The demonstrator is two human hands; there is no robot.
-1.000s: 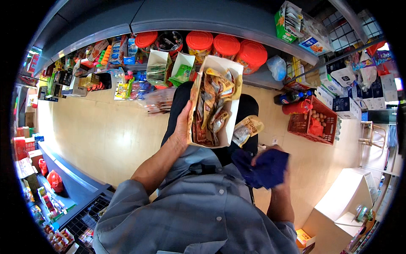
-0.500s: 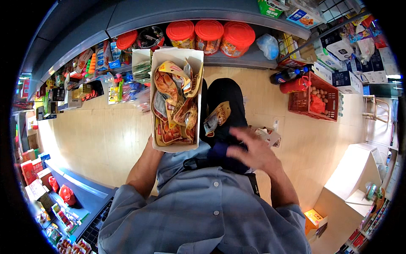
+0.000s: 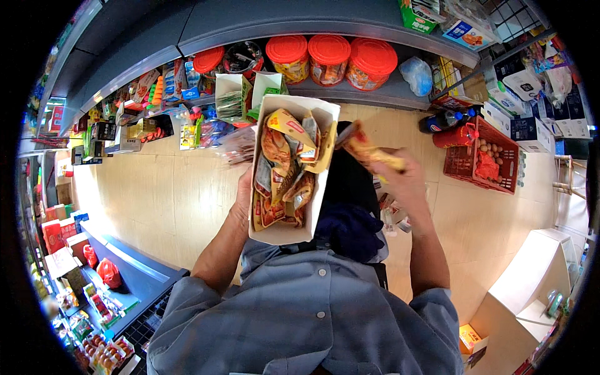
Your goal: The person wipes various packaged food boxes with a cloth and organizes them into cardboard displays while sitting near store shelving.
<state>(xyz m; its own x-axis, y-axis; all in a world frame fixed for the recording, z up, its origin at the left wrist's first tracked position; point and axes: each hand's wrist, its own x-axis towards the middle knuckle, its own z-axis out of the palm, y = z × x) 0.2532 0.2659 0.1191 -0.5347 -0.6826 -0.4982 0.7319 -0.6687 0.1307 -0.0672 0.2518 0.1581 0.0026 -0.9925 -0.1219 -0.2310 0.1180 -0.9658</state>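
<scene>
My left hand grips the left side of a tall white open carton, its fingers partly hidden by the carton. Inside lie several brown-and-yellow snack packets, heaped loosely. To the right of the carton, my right hand is closed on one snack packet, a like brown-and-yellow one, blurred by motion. A dark blue cloth lies across my lap, below that hand. Just past the carton's far end stand two smaller open boxes, one of them holding flat packets.
Ahead, a low grey shelf holds red-lidded tubs and hanging snacks. On the right are a red crate with eggs and dark bottles. A white cabinet stands at lower right, a blue-grey shelf at lower left.
My right hand has picked the snack packet up off my leg and moved up and right with it. The carton in my left hand has shifted right and tilted slightly.
</scene>
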